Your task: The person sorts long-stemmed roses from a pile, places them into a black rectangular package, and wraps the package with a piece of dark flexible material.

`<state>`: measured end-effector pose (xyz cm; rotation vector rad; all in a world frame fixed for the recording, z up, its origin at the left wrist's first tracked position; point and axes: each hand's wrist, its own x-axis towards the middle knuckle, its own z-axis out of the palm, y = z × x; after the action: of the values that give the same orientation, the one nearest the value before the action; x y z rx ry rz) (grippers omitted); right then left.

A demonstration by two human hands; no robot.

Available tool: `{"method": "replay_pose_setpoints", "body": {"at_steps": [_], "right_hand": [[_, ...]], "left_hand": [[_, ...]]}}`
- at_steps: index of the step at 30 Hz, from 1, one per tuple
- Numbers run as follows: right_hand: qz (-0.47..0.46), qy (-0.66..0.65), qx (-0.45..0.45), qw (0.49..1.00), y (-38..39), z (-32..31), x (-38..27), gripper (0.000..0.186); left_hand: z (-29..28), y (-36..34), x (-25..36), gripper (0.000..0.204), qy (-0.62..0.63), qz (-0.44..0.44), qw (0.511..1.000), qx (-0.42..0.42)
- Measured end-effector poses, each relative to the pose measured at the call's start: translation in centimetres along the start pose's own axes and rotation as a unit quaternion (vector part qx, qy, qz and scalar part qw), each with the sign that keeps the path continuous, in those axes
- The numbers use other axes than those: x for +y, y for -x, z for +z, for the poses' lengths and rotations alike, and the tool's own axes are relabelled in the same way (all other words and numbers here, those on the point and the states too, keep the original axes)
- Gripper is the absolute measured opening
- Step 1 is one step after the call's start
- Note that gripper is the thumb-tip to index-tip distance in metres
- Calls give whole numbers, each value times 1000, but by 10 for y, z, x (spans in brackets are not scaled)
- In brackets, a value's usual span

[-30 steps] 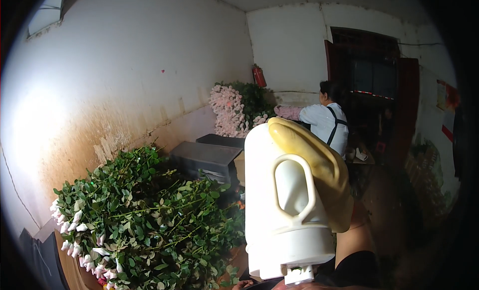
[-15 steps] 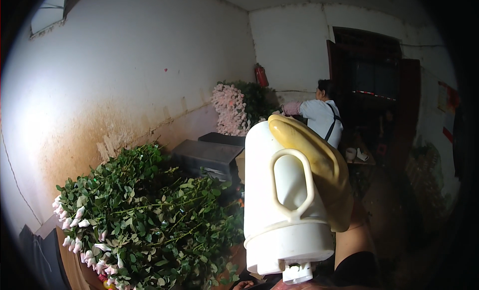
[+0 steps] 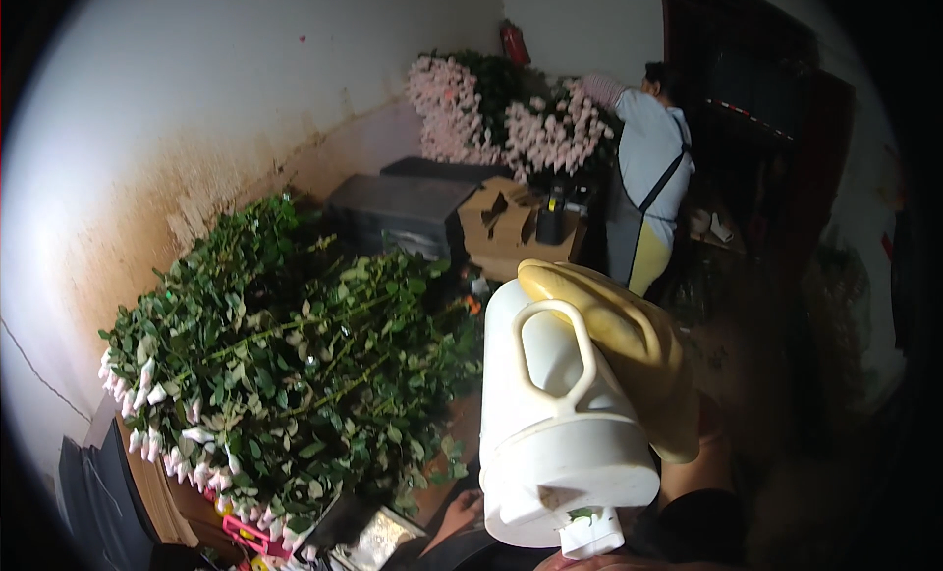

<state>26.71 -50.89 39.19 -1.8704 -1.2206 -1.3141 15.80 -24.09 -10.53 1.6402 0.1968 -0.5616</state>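
A large white plastic water bottle (image 3: 516, 404) with a cream loop handle is held up close in front of me, tilted so that its lid and small white spout (image 3: 592, 534) are lowest, toward me. My right hand (image 3: 629, 350), in a yellow rubber glove, is wrapped round its far right side. Low down, just left of the bottle's lid, part of my bare left hand (image 3: 462, 513) shows; its fingers are mostly hidden. Beyond it to the left lies a big heap of leafy rose stems (image 3: 295, 355), with pale pink wrapped flower heads (image 3: 196, 463) hanging at its left edge.
Behind the heap stand a dark grey box (image 3: 393, 212) and an open cardboard carton (image 3: 516, 232). Farther back, a person in an apron (image 3: 648, 178) reaches toward bunches of pink roses (image 3: 555, 129). A red fire extinguisher (image 3: 514, 43) hangs in the corner.
The view has tipped downward, so the room sits higher in the picture and more of the carton, person and pink roses shows. More of my left hand is visible; my right still holds the bottle.
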Motion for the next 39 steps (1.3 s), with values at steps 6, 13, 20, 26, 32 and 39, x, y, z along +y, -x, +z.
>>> {"method": "replay_pose_setpoints", "body": {"at_steps": [6,13,20,26,32,39], "right_hand": [[47,-19,-28,998,22,2,-4,77],[74,-47,-36,996,29,12,-7,81],[84,-6,-39,996,41,24,4,83],[-4,-52,18,998,45,56,17,81],[17,-40,-27,999,26,32,0,80],[-13,-38,10,999,23,42,3,78]], "left_hand": [[12,27,44,34,20,23,1000,9],[10,37,26,41,87,29,995,30],[4,35,4,34,37,37,998,39],[-9,34,-35,35,42,18,997,62],[-11,16,-32,52,80,53,995,14],[-14,2,-28,46,101,22,995,5]]}}
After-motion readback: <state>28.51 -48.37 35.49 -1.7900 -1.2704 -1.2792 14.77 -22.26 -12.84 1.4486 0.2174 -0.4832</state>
